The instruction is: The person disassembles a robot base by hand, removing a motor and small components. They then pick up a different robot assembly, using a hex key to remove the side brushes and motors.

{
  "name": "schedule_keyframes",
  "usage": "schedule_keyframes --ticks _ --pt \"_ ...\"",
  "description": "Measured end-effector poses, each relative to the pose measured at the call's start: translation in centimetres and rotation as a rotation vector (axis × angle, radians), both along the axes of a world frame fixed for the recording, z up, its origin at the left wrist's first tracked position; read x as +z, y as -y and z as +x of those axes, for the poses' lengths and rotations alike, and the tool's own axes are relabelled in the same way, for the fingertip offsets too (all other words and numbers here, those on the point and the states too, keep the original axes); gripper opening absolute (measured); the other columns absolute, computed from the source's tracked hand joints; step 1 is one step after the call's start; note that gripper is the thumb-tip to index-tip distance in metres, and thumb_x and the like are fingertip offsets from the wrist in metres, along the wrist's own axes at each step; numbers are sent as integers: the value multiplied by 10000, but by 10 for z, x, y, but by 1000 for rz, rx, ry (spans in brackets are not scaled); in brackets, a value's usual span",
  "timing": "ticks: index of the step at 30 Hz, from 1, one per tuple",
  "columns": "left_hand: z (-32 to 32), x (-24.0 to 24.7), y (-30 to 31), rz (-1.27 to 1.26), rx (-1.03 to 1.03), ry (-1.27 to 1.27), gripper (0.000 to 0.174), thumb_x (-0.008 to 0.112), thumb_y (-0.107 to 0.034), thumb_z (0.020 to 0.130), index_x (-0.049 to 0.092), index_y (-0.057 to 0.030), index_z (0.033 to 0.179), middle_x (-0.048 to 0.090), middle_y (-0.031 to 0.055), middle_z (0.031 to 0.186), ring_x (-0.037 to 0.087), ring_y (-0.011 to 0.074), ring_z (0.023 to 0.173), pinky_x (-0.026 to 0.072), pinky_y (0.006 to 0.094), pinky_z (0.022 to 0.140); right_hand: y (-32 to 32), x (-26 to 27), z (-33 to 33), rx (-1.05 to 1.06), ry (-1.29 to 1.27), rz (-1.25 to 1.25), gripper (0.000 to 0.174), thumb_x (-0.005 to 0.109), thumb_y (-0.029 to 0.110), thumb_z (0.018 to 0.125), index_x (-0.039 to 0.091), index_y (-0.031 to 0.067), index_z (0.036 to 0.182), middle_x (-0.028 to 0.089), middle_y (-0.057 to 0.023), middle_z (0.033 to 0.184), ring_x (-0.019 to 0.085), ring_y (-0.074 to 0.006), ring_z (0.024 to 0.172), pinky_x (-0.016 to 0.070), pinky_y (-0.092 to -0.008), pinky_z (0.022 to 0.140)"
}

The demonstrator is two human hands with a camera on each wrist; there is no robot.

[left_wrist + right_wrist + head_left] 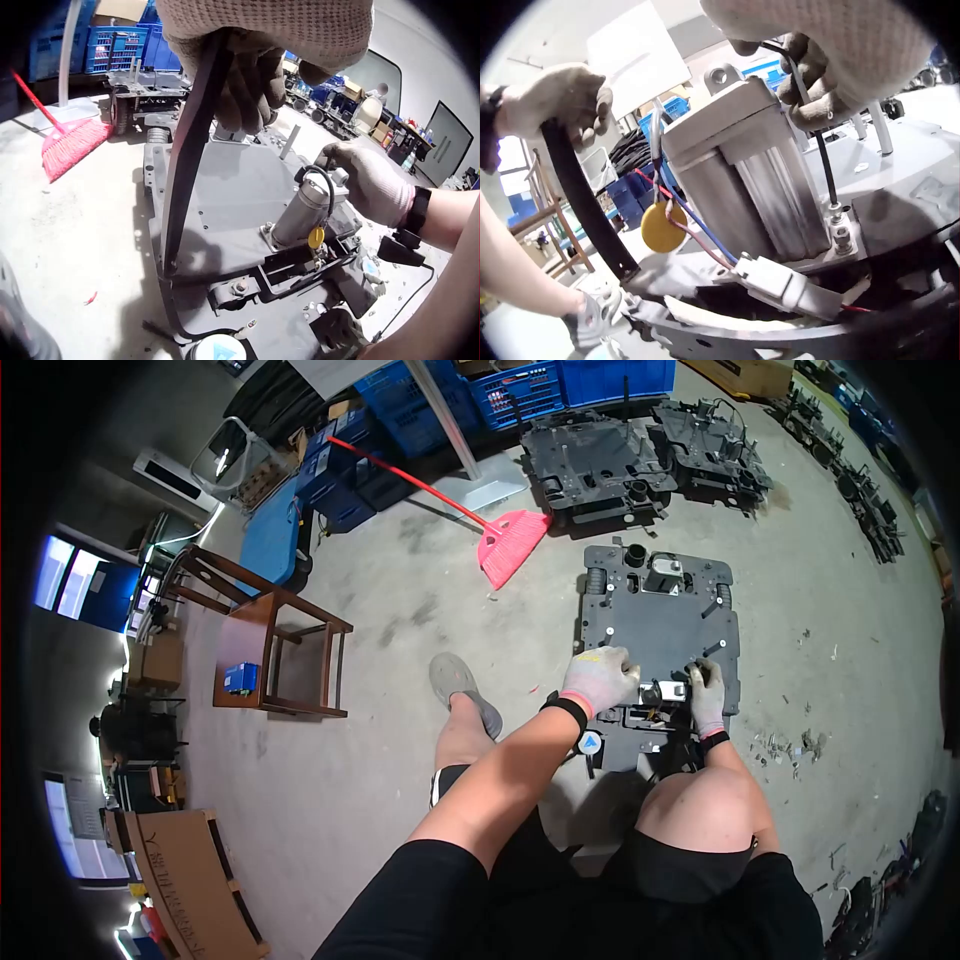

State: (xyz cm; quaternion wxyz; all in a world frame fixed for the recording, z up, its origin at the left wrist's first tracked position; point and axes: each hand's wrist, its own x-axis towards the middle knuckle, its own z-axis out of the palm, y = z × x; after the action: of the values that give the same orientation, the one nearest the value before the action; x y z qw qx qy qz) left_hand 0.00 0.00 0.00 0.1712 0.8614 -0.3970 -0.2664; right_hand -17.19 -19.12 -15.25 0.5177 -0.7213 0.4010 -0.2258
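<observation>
The left hand (602, 676) (270, 34) (566, 101) grips the top of a black flat bar (193, 150) (585, 199), which stands tilted on a dark grey wheeled chassis (655, 625). With curled fingers, the right hand (707, 698) (371, 184) (840, 60) holds a thin dark rod-like tool (824, 165); its lower tip meets a bolt (835, 211) at the foot of a silver motor (300, 214) (742, 187). Wires, a yellow disc (316, 238) (663, 226) and a white connector (772, 281) hang beside the motor.
Two similar chassis (595, 465) (705, 445) sit beyond, near blue crates (515, 395). A pink broom (513, 545) lies on the floor left of them. Farther left are a wooden chair (245, 645) and a cardboard box (190, 880). Small debris (800, 748) is scattered at right.
</observation>
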Motion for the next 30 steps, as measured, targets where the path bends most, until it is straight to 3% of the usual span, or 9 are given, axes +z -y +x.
schedule_keyframes --ticks 5,10,13,14,19,21,25,26,30 --pt "9 -10 -2 -75 22 83 384 520 -390 892 653 -34 955 668 191 1008 632 348 986 492 442 881 -17 7 15 193 141 -207 285 438 222 1008 594 1 1096 651 -111 909 617 -200 847 493 -327 807" --pt "2 -11 -2 -111 44 72 345 548 -367 877 652 -38 885 675 191 957 644 358 928 502 452 843 6 -6 18 -70 332 466 297 401 268 1038 515 48 1202 502 -22 764 500 -119 699 444 -288 648" --pt "1 -6 1 -110 32 59 344 551 -370 876 648 -41 886 673 181 974 642 349 940 500 439 859 12 7 16 -43 252 420 286 419 242 1025 564 32 1154 552 -39 805 522 -132 709 466 -292 672" --pt "-2 -6 -1 -85 37 46 346 551 -372 877 646 -39 892 673 180 974 641 350 945 500 439 858 14 1 14 37 153 147 264 444 220 1009 581 37 1141 537 -39 793 513 -125 697 453 -282 655" --pt "-1 -15 1 -110 31 86 363 545 -378 880 656 -34 909 664 205 975 630 367 951 496 461 852 8 3 4 205 30 -226 275 491 205 961 652 -16 993 678 -154 931 636 -306 851 480 -406 769" --pt "-1 -28 3 -116 30 107 362 539 -378 880 667 -42 922 669 196 981 632 363 951 497 459 844 3 25 -6 32 -63 -235 265 498 205 956 655 -7 975 660 -160 839 620 -312 771 478 -406 718" --pt "-3 -20 7 -39 19 77 345 537 -377 881 674 -67 944 682 174 967 644 352 935 498 444 827 5 33 -30 -124 24 125 285 481 237 982 658 17 944 606 -110 715 568 -201 633 443 -355 602" --pt "-3 -22 8 -58 22 95 346 538 -379 880 669 -64 938 683 170 952 649 348 921 497 441 819 9 17 -35 -81 10 -25 290 466 247 998 656 33 951 595 -64 706 550 -129 623 437 -300 582" --pt "-3 -20 11 -12 16 133 356 536 -389 881 664 -64 949 682 167 962 642 345 944 492 440 829 0 7 -41 -105 103 214 278 461 246 1004 639 38 953 588 -27 719 537 -101 636 450 -269 589"
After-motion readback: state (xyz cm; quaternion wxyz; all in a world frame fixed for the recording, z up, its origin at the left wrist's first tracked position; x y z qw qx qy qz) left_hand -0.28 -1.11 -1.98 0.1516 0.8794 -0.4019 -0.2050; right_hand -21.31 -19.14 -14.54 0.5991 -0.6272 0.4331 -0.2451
